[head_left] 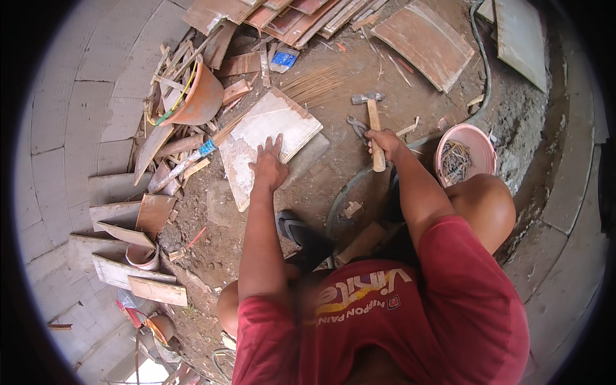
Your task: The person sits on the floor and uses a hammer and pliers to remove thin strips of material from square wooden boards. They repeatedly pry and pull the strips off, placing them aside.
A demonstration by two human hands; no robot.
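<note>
My left hand rests flat on a whitish, stained wooden board, fingers spread. The board lies tilted over a grey block. My right hand is wrapped round the wooden handle of a hammer, its metal head pointing away from me. A pair of pincers shows just left of the hammer handle, close to my fingers; whether my hand also touches it, I cannot tell. Partly beneath the board lies a stick broom, its bristles spread beyond the far edge.
At right, a pink bucket holds many nails. A hose curves across the dirt floor. An orange bucket full of wood scraps stands at left. Panels are stacked at the far side; a larger panel lies far right.
</note>
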